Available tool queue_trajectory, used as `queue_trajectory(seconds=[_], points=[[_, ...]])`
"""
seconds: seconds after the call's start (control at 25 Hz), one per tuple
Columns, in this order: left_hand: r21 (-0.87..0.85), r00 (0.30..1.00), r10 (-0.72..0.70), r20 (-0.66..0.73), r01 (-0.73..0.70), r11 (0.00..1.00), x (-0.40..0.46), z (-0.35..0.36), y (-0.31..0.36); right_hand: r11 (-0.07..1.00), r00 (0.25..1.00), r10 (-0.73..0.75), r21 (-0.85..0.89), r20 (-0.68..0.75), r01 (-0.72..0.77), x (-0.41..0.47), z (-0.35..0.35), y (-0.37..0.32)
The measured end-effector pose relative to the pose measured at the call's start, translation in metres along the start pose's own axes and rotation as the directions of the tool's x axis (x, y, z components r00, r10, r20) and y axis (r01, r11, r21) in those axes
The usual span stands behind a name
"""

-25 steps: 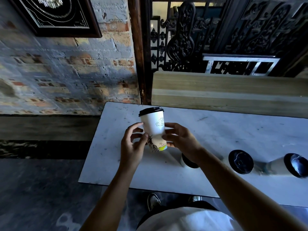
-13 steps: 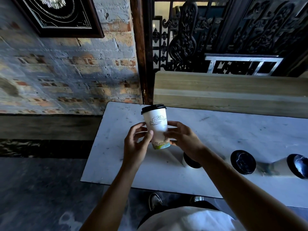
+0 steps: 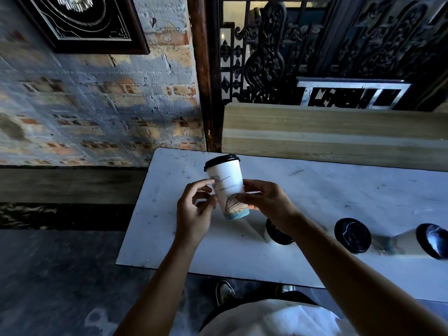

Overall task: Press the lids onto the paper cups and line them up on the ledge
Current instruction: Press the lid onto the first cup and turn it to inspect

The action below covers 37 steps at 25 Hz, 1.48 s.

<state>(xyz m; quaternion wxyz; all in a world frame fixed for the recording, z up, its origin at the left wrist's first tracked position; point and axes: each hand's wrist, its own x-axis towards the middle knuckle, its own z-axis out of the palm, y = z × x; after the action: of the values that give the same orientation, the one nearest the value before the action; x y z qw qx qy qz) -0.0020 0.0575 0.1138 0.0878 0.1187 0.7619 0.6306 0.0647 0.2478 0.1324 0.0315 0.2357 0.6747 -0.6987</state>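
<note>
A white paper cup with a black lid and line drawings is held above the white table, tilted slightly left. My left hand touches its left side with fingertips. My right hand grips its right side. Three more lidded cups stand in a row near the table's front edge: one partly hidden behind my right wrist, one in the middle, one at the right edge.
A wooden ledge runs along the table's far side, under a dark carved screen. A brick wall with a framed picture stands at the left. A dark floor lies below the table's left end.
The cup has risen a little and turned in my hands, showing a different drawing. Both hands stay on its lower half.
</note>
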Motion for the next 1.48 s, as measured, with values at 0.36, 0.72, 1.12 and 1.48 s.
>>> queue_trajectory(seconds=[0.36, 0.72, 1.12, 1.48], points=[[-0.205, 0.992, -0.123, -0.01, 0.119, 0.972, 0.001, 0.004, 0.004, 0.988, 0.999, 0.03, 0.152, -0.016, -0.027, 0.0, 0.001, -0.008], [-0.173, 0.992, -0.127, 0.001, 0.125, 0.977, 0.003, 0.003, 0.0, 0.987, 1.0, -0.004, 0.162, 0.002, 0.003, 0.0, 0.001, -0.006], [-0.184, 0.995, -0.103, -0.007, 0.1, 0.978, 0.003, 0.006, -0.003, 0.973, 0.998, -0.014, 0.229, 0.064, -0.001, 0.0, -0.003, -0.005], [-0.149, 0.989, -0.142, 0.031, 0.145, 0.978, 0.005, 0.006, -0.005, 0.978, 0.999, -0.017, 0.209, 0.04, 0.008, 0.005, -0.004, 0.004]])
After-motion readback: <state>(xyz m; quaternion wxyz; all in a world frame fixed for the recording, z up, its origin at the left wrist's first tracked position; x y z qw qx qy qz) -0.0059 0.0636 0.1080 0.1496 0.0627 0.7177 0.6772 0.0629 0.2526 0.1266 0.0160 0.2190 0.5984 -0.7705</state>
